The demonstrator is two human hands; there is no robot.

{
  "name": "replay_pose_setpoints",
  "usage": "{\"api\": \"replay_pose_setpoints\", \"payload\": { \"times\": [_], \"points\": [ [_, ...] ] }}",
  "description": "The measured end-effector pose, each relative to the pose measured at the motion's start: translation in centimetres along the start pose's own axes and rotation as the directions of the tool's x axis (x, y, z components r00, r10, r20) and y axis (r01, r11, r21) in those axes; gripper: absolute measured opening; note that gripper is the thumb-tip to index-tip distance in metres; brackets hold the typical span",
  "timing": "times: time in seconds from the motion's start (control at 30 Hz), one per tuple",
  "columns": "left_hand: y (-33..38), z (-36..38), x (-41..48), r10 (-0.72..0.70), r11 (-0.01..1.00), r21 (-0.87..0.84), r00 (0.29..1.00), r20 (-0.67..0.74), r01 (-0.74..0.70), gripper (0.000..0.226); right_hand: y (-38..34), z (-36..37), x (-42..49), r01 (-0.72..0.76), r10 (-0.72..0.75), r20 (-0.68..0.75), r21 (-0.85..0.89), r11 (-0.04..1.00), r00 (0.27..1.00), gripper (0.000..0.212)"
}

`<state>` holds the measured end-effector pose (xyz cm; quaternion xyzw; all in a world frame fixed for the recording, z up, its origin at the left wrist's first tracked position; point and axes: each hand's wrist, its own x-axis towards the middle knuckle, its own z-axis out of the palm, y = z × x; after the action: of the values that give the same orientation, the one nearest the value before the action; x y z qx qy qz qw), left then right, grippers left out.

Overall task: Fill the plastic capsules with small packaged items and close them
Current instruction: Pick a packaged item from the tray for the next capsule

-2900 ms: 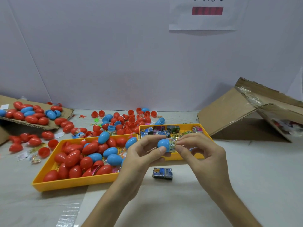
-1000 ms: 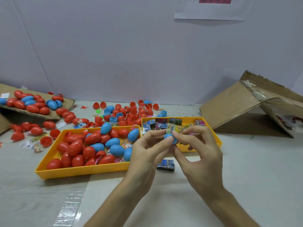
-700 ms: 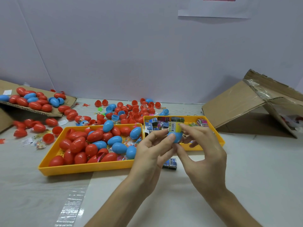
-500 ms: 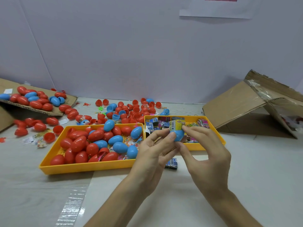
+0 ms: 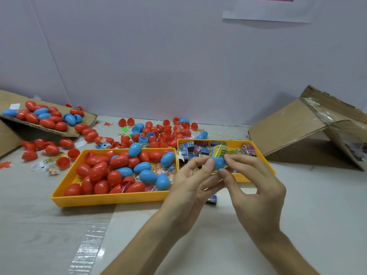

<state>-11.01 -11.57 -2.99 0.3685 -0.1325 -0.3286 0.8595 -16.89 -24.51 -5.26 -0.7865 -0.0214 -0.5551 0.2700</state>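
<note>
A blue capsule half is pinched between the fingertips of my left hand and my right hand, held over the front of the small yellow tray. A yellow packaged item sticks up out of the capsule half. That tray holds several small packets. The large yellow tray to the left is full of red and blue closed capsules. One dark packet lies on the table under my hands, partly hidden.
Loose red and blue capsule halves lie scattered behind the trays. A cardboard flap at far left carries more capsules. A collapsed cardboard box stands at the right. A white wall rises close behind.
The blue capsule half has turned from lying sideways to open end up, with the yellow packet now standing in it. Both hands stay together on it; the view has shifted slightly.
</note>
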Motion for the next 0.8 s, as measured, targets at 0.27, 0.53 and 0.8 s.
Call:
{"api": "replay_pose_setpoints", "payload": {
  "times": [0.27,0.53,0.8],
  "points": [
    [-0.3,-0.3,0.3,0.000,0.997,0.081,0.999,-0.045,0.004,0.051,0.2,0.0,0.1,0.008,-0.008,0.002,0.009,1.000,1.000,0.021],
    [-0.1,-0.8,0.6,-0.030,0.994,0.106,0.997,-0.067,0.037,0.051,0.4,0.0,0.1,0.012,-0.014,0.039,0.045,0.999,0.999,0.022],
    [0.0,-1.0,0.6,-0.032,0.994,0.105,0.999,-0.041,0.036,0.044,0.7,0.0,0.0,0.010,-0.012,0.041,0.061,0.998,0.999,0.024]
  ]
}}
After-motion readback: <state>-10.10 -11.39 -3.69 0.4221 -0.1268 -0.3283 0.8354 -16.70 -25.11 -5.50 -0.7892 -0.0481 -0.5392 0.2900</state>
